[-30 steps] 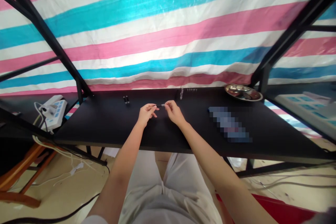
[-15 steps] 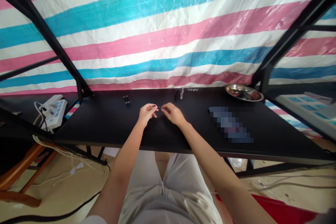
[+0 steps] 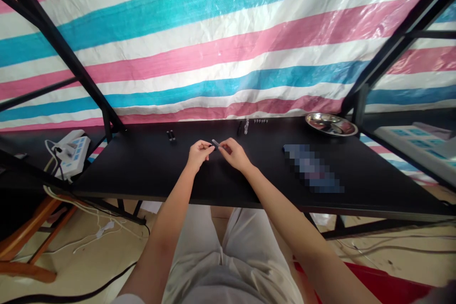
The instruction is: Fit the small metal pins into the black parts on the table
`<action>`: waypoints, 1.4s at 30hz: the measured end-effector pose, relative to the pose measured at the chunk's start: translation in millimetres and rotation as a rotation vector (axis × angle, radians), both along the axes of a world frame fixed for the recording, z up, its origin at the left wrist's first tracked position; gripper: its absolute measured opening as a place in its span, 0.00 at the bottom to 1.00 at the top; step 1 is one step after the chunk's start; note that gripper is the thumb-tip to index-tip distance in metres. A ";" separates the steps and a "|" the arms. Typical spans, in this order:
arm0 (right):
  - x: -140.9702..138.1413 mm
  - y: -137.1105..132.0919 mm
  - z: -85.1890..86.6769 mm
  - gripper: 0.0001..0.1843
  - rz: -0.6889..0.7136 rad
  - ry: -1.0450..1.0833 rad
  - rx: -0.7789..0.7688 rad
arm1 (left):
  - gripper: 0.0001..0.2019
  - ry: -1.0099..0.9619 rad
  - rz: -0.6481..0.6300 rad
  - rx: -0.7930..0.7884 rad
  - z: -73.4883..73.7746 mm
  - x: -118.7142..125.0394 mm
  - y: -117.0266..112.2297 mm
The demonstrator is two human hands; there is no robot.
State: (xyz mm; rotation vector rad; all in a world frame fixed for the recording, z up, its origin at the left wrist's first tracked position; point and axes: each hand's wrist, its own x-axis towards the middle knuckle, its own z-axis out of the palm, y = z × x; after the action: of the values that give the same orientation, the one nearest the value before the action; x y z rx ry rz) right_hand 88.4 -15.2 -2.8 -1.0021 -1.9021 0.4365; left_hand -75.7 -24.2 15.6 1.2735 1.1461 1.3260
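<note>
And it's 0 readable words on show! Right side of the counter (image 3: 142, 171): the blue item (image 3: 313, 169) sits under coarse pixel blocks, so any print there can't be made out. Over on the left, the white socket strip (image 3: 78, 154) with its blue outlet panels, too small and soft to give up a marking. Same story on the white-and-blue socket strip (image 3: 415, 140), far right. Dead centre, the slim tube (image 3: 215, 143): too tiny for any lettering or number to be read.
</note>
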 end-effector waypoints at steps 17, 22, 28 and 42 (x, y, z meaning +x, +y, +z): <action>-11.2 -1.6 -8.8 0.10 0.154 -0.067 -0.089 | 0.12 0.020 -0.172 0.000 -0.2 0.1 -2.8; -15.5 -1.7 -7.0 0.11 0.099 -0.079 -0.122 | 0.10 -0.039 -0.101 -0.036 0.7 -0.7 -1.7; -3.6 11.6 0.8 0.10 0.012 -0.175 -0.119 | 0.09 -0.186 0.063 -0.061 2.2 -6.1 2.1; 78.5 67.9 11.2 0.08 -0.341 -0.395 -0.181 | 0.08 -0.183 0.036 -0.156 5.3 -5.2 2.7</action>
State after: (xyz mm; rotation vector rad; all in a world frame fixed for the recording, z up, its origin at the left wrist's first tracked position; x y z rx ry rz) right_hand 167.0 52.7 8.4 -1.5970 -2.0009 0.2235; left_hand -81.0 -21.6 20.9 1.0015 1.1242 1.3231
